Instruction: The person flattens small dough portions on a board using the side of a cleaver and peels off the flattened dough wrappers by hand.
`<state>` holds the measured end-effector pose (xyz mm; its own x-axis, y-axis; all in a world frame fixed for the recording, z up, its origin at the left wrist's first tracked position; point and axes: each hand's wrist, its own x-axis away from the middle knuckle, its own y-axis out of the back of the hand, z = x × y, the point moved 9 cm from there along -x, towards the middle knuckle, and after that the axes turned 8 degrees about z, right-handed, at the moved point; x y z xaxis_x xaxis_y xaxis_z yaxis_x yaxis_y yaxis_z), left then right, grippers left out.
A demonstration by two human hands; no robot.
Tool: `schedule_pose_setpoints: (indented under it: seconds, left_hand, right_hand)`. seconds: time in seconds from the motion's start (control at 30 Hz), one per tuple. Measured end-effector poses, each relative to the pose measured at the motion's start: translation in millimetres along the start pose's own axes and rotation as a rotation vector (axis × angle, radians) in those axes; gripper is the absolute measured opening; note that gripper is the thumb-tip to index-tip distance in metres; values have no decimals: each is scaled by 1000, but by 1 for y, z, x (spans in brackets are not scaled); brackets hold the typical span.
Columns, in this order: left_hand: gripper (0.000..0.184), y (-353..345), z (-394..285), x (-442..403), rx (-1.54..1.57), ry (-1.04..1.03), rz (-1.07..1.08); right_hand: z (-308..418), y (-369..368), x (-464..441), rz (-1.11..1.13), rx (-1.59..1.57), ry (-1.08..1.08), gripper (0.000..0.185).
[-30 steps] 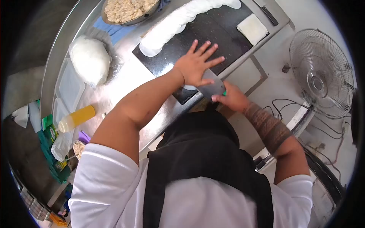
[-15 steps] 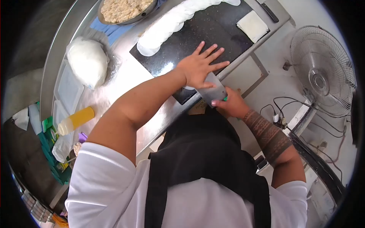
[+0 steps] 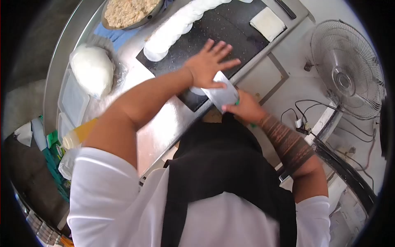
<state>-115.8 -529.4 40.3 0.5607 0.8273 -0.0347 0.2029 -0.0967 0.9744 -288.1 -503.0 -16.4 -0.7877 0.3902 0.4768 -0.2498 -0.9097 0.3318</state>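
My right hand (image 3: 247,108) is closed round the handle end of a wide-bladed cleaver (image 3: 224,92), with a bit of green showing by the fingers. Over the blade's far edge, my left hand (image 3: 209,68) is held with its fingers spread, its thumb and heel at the metal. A thin white dough round (image 3: 198,91) lies partly hidden beside the blade, on the near end of the black board (image 3: 224,35). Along the board's far side runs a curved row of overlapping white dough wrappers (image 3: 177,29).
A folded white cloth (image 3: 267,24) and a black-handled knife (image 3: 285,8) lie at right. A bowl of chunky filling (image 3: 129,14), bagged white dough (image 3: 92,70), clear lids (image 3: 73,99) and a yellow oil bottle (image 3: 78,133) stand left. A fan (image 3: 343,78) is at right.
The cleaver's blade has turned and now catches the light. My left hand has shifted left with its fingers less stretched, and my right hand has moved slightly up with the handle.
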Motion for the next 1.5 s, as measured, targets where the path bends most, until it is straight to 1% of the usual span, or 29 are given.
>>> schedule_pose_setpoints:
  seconds: [0.03, 0.1, 0.13, 0.23, 0.3, 0.33, 0.43, 0.47, 0.53, 0.57, 0.67, 0.7, 0.77, 0.83, 0.9, 0.93, 1.03, 1.07, 1.13, 1.17, 1.23, 1.27, 1.33, 1.37, 1.4, 1.5]
  left_hand:
    - [96, -6, -13, -9, 49, -43, 15]
    - [95, -2, -4, -32, -10, 4, -8]
    - [95, -1, 1, -42, -41, 15, -15]
    - [94, 9, 28, -61, -130, 77, -81]
    - [94, 21, 48, -65, -176, 126, -140]
    - [93, 35, 48, -60, -123, 90, -209]
    - [92, 56, 30, -31, -100, 5, -164]
    - [91, 47, 24, -17, -61, 8, -147]
    - [89, 9, 4, 4, -9, 64, -12]
    - [89, -9, -3, 6, 24, 87, 51]
    - [89, 2, -3, -26, 70, 60, -42]
    - [89, 2, 1, -31, 23, 84, -46]
    - [89, 7, 29, -50, -94, 140, -68]
    - [82, 19, 56, -44, -114, 238, -188]
    - [77, 39, 73, -32, -115, 348, -300]
    - [65, 54, 79, -23, -169, 484, -388]
    - [54, 60, 110, 9, 142, 813, -271]
    - [49, 52, 109, 16, 196, 787, -341]
    - [50, 12, 94, 22, 482, 723, 67]
    - [50, -4, 77, 27, 618, 676, 270]
    - [58, -11, 32, 49, 942, 939, 610]
    - [43, -8, 30, 48, 820, 887, 573]
    - [32, 0, 38, 61, 668, 886, 262]
    - [26, 2, 43, 73, 587, 878, 110]
    - [15, 4, 47, 86, 515, 838, -81]
    - [27, -31, 62, 126, 892, 1095, -183]
  right_hand:
    - [0, 7, 6, -36, -40, -7, 67]
    - [9, 28, 14, -108, -116, -23, 65]
    - [6, 39, 12, -116, -69, -67, 64]
    - [16, 80, -8, -118, 71, -60, 62]
    - [38, 96, -11, -86, 47, -67, 61]
    - [47, 98, -17, -67, 35, -66, 61]
    - [64, 63, -4, -67, -95, -8, 58]
    - [56, 44, 0, -60, -106, -7, 57]
    - [25, 4, 11, -35, -107, 3, 58]
    - [18, -4, 11, -23, -109, 6, 59]
    - [11, 27, 18, -62, -90, -135, 59]
    - [10, 36, 17, -58, -70, -96, 59]
    - [12, 72, -13, -53, -12, 5, 59]
    - [36, 103, -35, -14, 183, 4, 56]
    - [63, 118, -47, -8, 295, -54, 55]
    - [69, 120, -50, -3, 352, -82, 54]
    - [37, 103, -34, -41, 211, -75, 55]
    - [28, 95, -21, -28, 180, -32, 56]
    - [18, 82, 15, -7, 117, 51, 57]
    - [10, 75, 31, 51, 183, -41, 57]
    - [-3, 67, 62, 160, 321, -223, 56]
    - [1, 70, 70, 160, 338, -204, 53]
    - [10, 75, 81, 163, 366, -168, 47]
    - [13, 84, 80, 109, 321, -149, 49]
    - [15, 95, 77, 55, 275, -129, 50]
    - [15, 114, 44, -132, 182, -10, 51]
